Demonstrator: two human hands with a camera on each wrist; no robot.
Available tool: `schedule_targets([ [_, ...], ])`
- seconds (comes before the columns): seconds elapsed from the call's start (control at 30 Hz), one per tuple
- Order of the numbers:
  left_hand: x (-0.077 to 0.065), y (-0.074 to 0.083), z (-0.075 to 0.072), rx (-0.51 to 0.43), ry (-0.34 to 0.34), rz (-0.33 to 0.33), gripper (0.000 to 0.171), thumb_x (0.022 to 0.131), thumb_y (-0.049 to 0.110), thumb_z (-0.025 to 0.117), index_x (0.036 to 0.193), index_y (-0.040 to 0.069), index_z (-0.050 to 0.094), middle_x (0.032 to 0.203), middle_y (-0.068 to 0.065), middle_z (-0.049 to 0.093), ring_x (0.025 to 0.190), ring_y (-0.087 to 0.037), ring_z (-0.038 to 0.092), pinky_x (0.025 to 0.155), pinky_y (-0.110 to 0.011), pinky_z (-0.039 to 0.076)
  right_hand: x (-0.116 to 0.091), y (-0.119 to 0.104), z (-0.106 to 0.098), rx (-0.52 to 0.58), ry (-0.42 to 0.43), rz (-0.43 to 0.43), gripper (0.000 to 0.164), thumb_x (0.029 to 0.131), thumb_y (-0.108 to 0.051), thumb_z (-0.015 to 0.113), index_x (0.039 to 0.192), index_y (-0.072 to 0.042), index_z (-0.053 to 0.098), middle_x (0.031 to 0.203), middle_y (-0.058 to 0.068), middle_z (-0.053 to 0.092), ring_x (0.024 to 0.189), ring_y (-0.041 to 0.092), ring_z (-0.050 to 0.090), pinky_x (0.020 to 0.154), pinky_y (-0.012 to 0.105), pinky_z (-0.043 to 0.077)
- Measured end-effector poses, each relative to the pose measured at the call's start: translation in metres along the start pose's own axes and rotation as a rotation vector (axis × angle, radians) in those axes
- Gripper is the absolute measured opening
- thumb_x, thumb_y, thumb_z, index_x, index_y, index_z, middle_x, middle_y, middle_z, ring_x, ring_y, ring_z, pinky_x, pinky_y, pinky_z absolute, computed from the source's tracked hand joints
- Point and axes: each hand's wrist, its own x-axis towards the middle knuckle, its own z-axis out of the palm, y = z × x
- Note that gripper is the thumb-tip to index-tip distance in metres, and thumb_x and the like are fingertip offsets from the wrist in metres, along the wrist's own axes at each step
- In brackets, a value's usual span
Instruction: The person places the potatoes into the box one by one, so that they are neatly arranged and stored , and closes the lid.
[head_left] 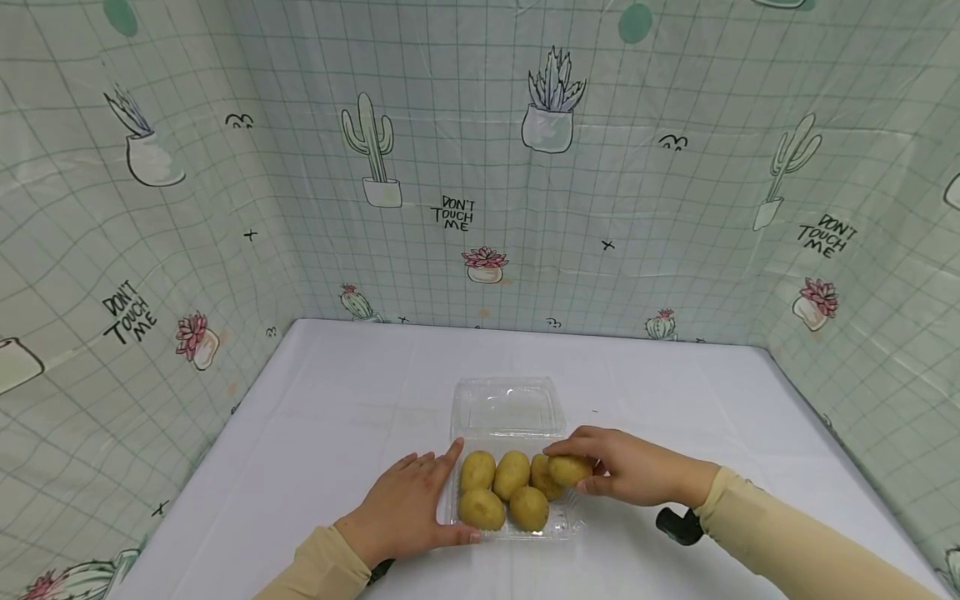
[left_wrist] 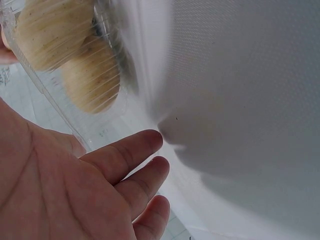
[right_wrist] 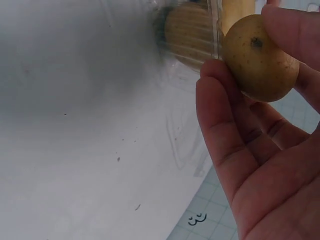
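Note:
A clear plastic clamshell box (head_left: 558, 528) lies on the table, its lid (head_left: 508, 407) folded back away from me. Several potatoes (head_left: 482, 509) sit inside in two rows. My right hand (head_left: 637, 467) grips a potato (head_left: 570, 470) between thumb and fingers, over the box's right side. That potato overlaps another one (head_left: 542, 477) at the back right corner. In the right wrist view, the held potato (right_wrist: 261, 57) shows a dark spot, close by the box wall. My left hand (head_left: 408, 508) spreads along the box's left side, index finger at its back left and thumb at the front edge.
A white cloth covers the table (head_left: 360, 392). Behind and at both sides hangs a grid-patterned curtain (head_left: 300, 208) with cactus drawings. A black strap piece (head_left: 678, 526) shows under the right wrist. Small dark specks (right_wrist: 118, 159) dot the cloth.

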Motion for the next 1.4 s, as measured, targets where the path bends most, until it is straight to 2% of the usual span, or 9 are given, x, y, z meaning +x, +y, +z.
schedule_targets([
  [0.37, 0.0003, 0.0004, -0.0008, -0.016, -0.017, -0.014, 0.115, 0.078, 0.085, 0.053, 0.158, 0.006, 0.027, 0.141, -0.015, 0.055, 0.127, -0.035, 0.053, 0.108, -0.051, 0.037, 0.0015, -0.0020, 0.0007, 0.001, -0.046, 0.009, 0.049, 0.093, -0.011, 0.069, 0.141, -0.018, 0.058, 0.123, -0.007, 0.056, 0.101, 0.007, 0.056, 0.081, 0.028, 0.054],
  [0.73, -0.0005, 0.0012, -0.0022, -0.009, -0.015, -0.005, 0.115, 0.078, 0.085, 0.052, 0.157, 0.004, 0.027, 0.140, -0.016, 0.055, 0.127, -0.035, 0.054, 0.108, -0.050, 0.037, 0.0028, -0.0038, 0.0016, 0.037, -0.075, 0.022, 0.049, 0.094, -0.014, 0.069, 0.141, -0.013, 0.057, 0.126, -0.008, 0.058, 0.104, 0.006, 0.056, 0.083, 0.028, 0.053],
  [1.13, -0.0002, 0.0005, -0.0014, -0.008, -0.006, 0.001, 0.115, 0.078, 0.085, 0.051, 0.157, 0.005, 0.027, 0.140, -0.016, 0.056, 0.127, -0.035, 0.054, 0.108, -0.050, 0.037, 0.0019, -0.0050, 0.0010, 0.066, -0.082, -0.001, 0.046, 0.092, -0.017, 0.072, 0.136, -0.008, 0.060, 0.129, -0.003, 0.061, 0.091, 0.005, 0.059, 0.079, 0.028, 0.054],
  [1.4, -0.0008, 0.0010, -0.0014, -0.003, -0.005, 0.005, 0.115, 0.078, 0.085, 0.052, 0.157, 0.005, 0.026, 0.140, -0.015, 0.056, 0.127, -0.035, 0.054, 0.108, -0.050, 0.037, 0.0019, -0.0068, 0.0024, 0.096, -0.119, 0.027, 0.044, 0.092, -0.021, 0.073, 0.134, -0.015, 0.063, 0.119, -0.012, 0.061, 0.086, 0.007, 0.060, 0.077, 0.028, 0.053],
])
